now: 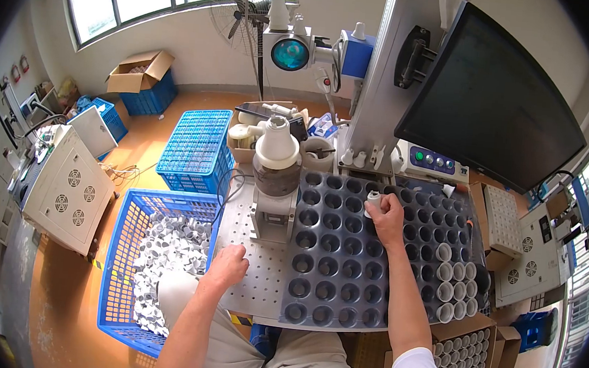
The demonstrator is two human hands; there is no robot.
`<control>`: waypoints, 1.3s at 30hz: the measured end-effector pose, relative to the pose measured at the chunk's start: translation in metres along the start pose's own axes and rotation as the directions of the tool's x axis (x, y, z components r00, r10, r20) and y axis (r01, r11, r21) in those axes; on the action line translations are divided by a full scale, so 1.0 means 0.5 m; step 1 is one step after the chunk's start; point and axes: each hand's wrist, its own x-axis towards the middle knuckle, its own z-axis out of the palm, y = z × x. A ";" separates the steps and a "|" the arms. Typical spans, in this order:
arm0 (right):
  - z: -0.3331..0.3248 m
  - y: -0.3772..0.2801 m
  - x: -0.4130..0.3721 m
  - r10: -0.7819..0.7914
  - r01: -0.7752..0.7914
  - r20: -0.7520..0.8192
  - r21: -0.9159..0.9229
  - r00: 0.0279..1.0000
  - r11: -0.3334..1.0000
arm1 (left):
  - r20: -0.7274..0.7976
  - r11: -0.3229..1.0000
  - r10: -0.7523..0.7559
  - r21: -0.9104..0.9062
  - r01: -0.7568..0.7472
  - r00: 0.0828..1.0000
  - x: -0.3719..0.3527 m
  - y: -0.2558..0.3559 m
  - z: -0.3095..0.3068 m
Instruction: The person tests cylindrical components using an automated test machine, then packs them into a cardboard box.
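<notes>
My right hand (385,218) is closed on a small white tapered plastic part (374,199), narrow end up, over the back half of the black tray of round pockets (317,255). My left hand (230,266) lies on the perforated metal plate (258,279) with its fingers curled in; whether anything is inside them is hidden. Behind it stands a grey fixture (273,214) topped by a larger white cone-shaped part (276,144). On the tray's right side, several white round cups (445,292) stand in rows, openings up.
Left of the plate is a blue basket (119,267) heaped with white parts (165,264). A lens head (290,55) hangs above the fixture. A dark monitor (495,96) overhangs the back right, above a button box (433,161). A cardboard box of cups (461,360) sits at lower right.
</notes>
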 end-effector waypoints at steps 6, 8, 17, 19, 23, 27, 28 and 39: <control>-0.002 -0.008 -0.001 0.009 -0.009 0.005 -0.027 1.000 1.000 | -0.011 1.000 0.006 0.006 -0.006 1.000 0.000 0.000 0.001; -0.002 -0.004 0.000 0.009 -0.009 0.009 -0.024 1.000 1.000 | -0.012 1.000 -0.004 0.004 0.004 1.000 -0.001 0.002 0.000; -0.002 -0.001 0.000 -0.003 0.003 0.007 -0.022 1.000 1.000 | -0.023 0.999 -0.047 -0.019 0.047 0.999 -0.005 0.006 -0.004; -0.001 -0.001 0.000 -0.009 0.009 0.002 -0.010 1.000 1.000 | -0.036 0.995 -0.091 -0.040 0.090 0.995 -0.006 0.006 -0.007; -0.004 -0.011 -0.001 -0.006 0.006 -0.002 -0.034 1.000 0.999 | -0.368 0.978 -0.024 -0.201 -0.054 0.929 0.017 0.005 -0.088; 0.005 -0.013 0.027 0.028 -0.022 -0.025 0.213 0.999 0.977 | -0.770 0.889 -0.055 -0.328 -0.320 0.636 0.096 0.135 -0.252; 0.008 -0.062 0.038 0.033 -0.028 -0.013 0.280 0.999 0.960 | -0.813 0.883 -0.008 -0.279 -0.378 0.582 0.124 0.176 -0.285; 0.219 -0.430 0.076 -0.290 0.168 0.223 0.443 0.931 0.880 | -0.752 0.853 -0.086 -0.395 -0.342 0.653 0.079 0.165 -0.433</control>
